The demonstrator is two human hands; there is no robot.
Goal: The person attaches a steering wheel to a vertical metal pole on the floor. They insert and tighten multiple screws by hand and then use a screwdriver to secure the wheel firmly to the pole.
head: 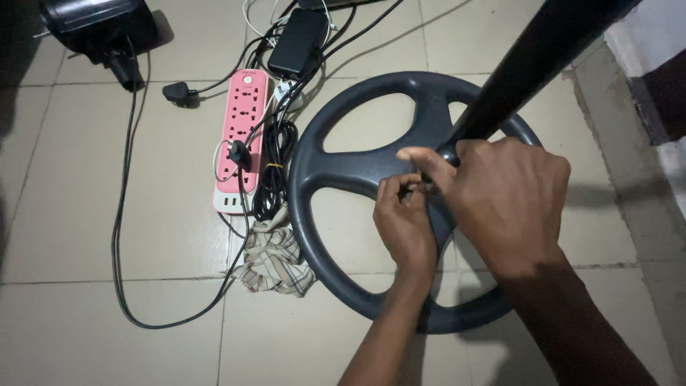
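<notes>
- Your left hand [406, 218] reaches in from below, its grip pinched shut on something small at the hub — too small and too hidden to name.
- Your right hand [504, 204] lies over the hub just beside it, grip clenched round the foot of the black pole [532, 64], forefinger stretched towards the left hand's fingertips.
- The pole rises tilted from the hub to the upper right edge of the view.
- The round dark base [336, 171], spoked like a wheel, lies flat on the tiled floor [107, 336]; both hands meet at its middle.
- A checked cloth [275, 261] lies crumpled against the base's left rim.
- A pink power strip [241, 139] lies left of the base, a black plug set in it — a coil of black cable [275, 175] sits between strip and base.
- A black power adapter [299, 41] lies above the strip, near the top edge.
- A dark appliance [96, 28] sits in the upper left corner, well apart from your hands.
</notes>
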